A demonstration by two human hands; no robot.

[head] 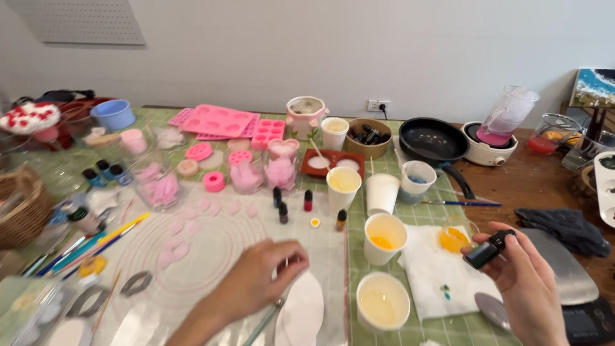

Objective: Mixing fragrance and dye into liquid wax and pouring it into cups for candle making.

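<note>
From the head camera, the right hand (522, 282) grips a small dark bottle (488, 249) between thumb and fingers, tilted, near the right side of the table (525, 186). The bottle hangs just right of a small glass of orange liquid (456, 236), which stands on a white paper towel (435, 272). The left hand (256, 279) rests low on a clear mat (211, 250), fingers curled and pinched around a thin stick (286, 261); a white oval piece (301, 311) lies just beside it. Paper cups (383, 238) stand between the hands. Farther back lie pink moulds (221, 120) and a black pan (434, 140). A scale (576, 291) sits at the near right.
</note>
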